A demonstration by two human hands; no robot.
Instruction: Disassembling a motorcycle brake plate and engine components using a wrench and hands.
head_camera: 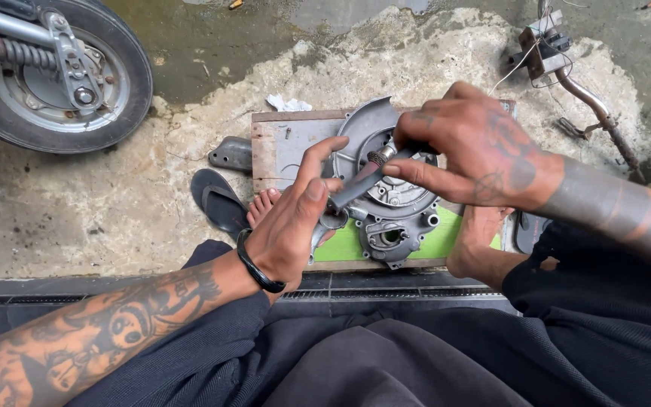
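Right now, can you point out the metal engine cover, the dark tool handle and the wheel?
metal engine cover (395, 197): head view, on its round grey face.
dark tool handle (356, 187): head view, mid-shaft between both hands.
wheel (126, 56): head view, on the black tyre.

Seen from above, the tattooed left hand (291, 222) and right hand (476, 151) grip a dark cylindrical metal tool (359, 183) over a grey cast-metal engine cover (389, 203) resting on a worn wooden board (276, 147), near a black-tyred scooter wheel (54, 71).

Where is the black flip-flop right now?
In the head view, the black flip-flop lies on the concrete floor, left of the wooden board, beside the person's bare toes and just above the left hand.
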